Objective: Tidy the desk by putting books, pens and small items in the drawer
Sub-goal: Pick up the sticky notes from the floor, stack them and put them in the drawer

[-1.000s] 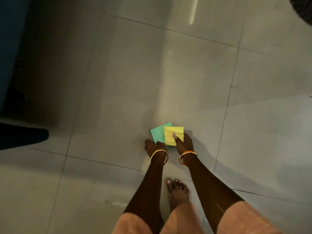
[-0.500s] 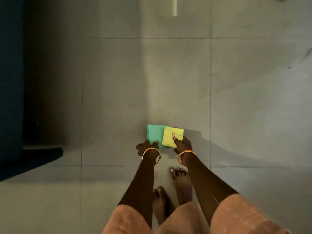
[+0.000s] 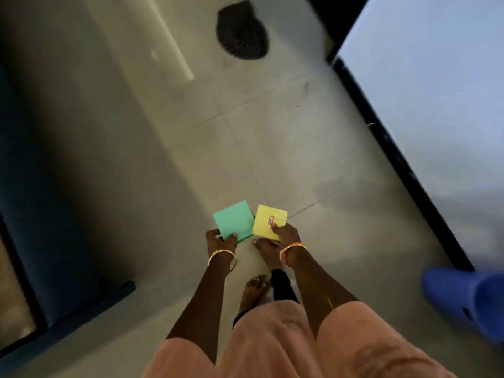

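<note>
Left hand grips green sticky-note pad; right hand pinches yellow sticky-note pad just right of the green pad. Both above tiled floor; dark mat well beyond the green pad.

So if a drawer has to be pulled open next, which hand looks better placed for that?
Probably the right hand: it is on the side of the pale furniture surface. But no drawer shows, and both are busy: it pinches the yellow pad while the left hand grips the green pad.
</note>
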